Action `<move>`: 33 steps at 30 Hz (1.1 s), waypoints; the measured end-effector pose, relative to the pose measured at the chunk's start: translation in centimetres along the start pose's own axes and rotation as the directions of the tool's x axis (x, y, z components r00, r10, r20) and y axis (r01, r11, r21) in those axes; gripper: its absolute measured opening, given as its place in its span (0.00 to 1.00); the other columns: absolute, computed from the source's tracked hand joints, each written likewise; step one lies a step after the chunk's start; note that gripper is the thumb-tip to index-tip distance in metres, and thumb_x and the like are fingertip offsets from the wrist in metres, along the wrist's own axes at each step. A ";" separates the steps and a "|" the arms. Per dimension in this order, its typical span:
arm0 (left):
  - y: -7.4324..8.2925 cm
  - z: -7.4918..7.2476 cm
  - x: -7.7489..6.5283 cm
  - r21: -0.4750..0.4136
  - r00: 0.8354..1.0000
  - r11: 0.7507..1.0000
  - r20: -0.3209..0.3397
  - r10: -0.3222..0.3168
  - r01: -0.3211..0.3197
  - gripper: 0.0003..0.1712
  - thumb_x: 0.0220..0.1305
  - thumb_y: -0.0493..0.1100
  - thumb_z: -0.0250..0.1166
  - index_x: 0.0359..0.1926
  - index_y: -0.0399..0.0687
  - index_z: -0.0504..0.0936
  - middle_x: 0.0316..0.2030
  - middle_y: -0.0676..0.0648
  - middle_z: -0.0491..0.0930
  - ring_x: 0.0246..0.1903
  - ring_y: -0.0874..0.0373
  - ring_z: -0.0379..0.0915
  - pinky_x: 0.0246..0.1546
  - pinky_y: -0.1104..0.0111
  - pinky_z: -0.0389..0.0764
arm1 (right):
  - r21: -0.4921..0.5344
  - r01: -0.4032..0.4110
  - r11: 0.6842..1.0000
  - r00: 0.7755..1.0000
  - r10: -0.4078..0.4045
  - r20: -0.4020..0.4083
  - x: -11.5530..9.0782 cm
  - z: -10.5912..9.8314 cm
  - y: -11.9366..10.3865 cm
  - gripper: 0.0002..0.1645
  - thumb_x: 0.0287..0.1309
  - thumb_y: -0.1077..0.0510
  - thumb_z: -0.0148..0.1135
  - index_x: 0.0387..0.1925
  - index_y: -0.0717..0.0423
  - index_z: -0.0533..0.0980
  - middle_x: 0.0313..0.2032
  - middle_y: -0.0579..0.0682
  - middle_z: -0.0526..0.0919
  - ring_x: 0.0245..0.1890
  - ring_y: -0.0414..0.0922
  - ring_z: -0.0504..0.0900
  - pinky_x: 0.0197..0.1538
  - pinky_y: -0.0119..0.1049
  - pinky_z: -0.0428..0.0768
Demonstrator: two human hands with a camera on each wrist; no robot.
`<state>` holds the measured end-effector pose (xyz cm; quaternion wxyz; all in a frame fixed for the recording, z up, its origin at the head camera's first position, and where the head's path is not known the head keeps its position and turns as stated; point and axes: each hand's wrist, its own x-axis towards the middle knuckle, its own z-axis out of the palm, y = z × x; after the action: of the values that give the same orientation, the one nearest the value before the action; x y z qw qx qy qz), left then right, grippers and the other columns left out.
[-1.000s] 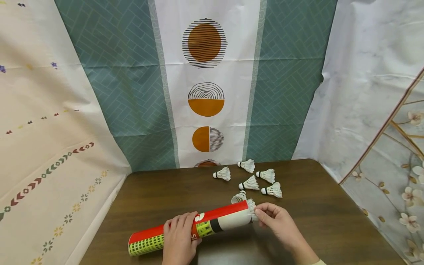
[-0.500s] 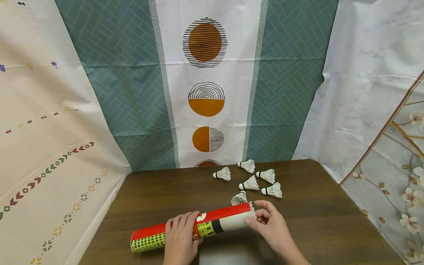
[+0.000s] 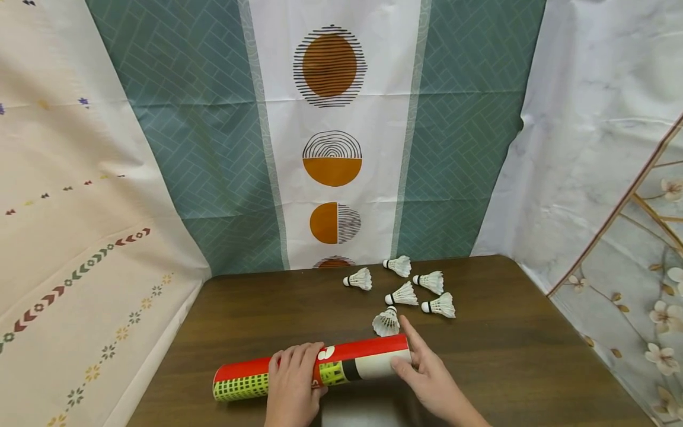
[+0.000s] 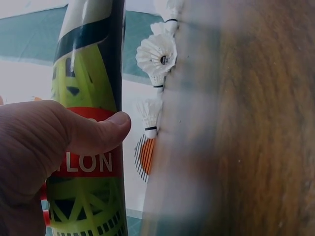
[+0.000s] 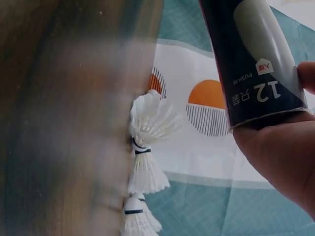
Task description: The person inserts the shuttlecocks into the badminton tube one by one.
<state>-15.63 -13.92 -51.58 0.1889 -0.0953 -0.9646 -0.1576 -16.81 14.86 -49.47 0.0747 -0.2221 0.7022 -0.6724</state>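
At far left a cream cloth (image 3: 80, 201) with stitched-looking motifs is sloping down beside the brown wooden surface (image 3: 251, 320). Next, a red, yellow-green and white tube (image 3: 368, 356) is lying crosswise near the front, its right end slightly higher in view. The left hand (image 3: 292, 379) is gripping it around the middle, its thumb bending over the printed side. Beyond the tube, six white shuttlecocks (image 3: 402, 294) are resting in a loose group; five are pointing their corks leftward, while the nearest is showing its open skirt. The right hand (image 3: 429, 379) is touching the tube's right end, thumb and straight index finger standing apart; its other fingers are hiding from view. Farther right, a flower-printed cloth (image 3: 603, 190) is hanging.
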 end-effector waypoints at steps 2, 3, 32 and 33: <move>-0.1 0.1 0.0 0.001 1.000 1.000 0.003 0.003 -0.003 0.51 0.34 0.45 0.92 0.63 0.57 0.79 0.56 0.49 0.84 0.57 0.46 0.76 0.63 0.39 0.72 | -0.016 0.034 0.999 0.999 -0.034 0.012 0.0 0.0 0.2 0.50 0.80 0.63 0.55 0.87 0.52 0.37 0.55 0.69 0.87 0.60 0.33 0.84 0.61 0.25 0.81; -0.1 0.1 0.0 0.002 1.000 1.000 0.004 0.004 -0.004 0.51 0.34 0.45 0.92 0.63 0.57 0.79 0.56 0.49 0.84 0.57 0.46 0.76 0.63 0.39 0.72 | -0.028 0.037 0.999 0.999 -0.036 0.015 0.1 -0.1 0.2 0.50 0.80 0.63 0.56 0.87 0.53 0.38 0.56 0.69 0.87 0.60 0.34 0.85 0.60 0.25 0.82; -0.3 0.0 0.1 0.026 0.999 0.999 0.046 -0.025 0.024 0.50 0.37 0.47 0.92 0.65 0.56 0.78 0.57 0.50 0.84 0.58 0.47 0.75 0.64 0.40 0.71 | -0.610 -0.392 0.689 0.900 0.152 -0.408 2.9 -13.6 3.0 0.22 0.77 0.52 0.62 0.62 0.61 0.83 0.51 0.62 0.90 0.47 0.49 0.88 0.45 0.39 0.82; -0.3 0.0 0.1 0.028 0.998 0.999 0.045 -0.031 0.030 0.50 0.37 0.47 0.92 0.65 0.56 0.79 0.57 0.50 0.84 0.58 0.47 0.75 0.64 0.39 0.71 | -0.596 -0.397 0.698 0.890 0.134 -0.436 2.6 -13.4 2.6 0.21 0.76 0.51 0.64 0.60 0.60 0.84 0.53 0.61 0.90 0.48 0.48 0.88 0.45 0.37 0.82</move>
<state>-15.81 -14.23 -51.59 0.1657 -0.0815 -0.9720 -0.1453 -25.06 25.96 -50.40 -0.0419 -0.0011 0.9223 -0.3843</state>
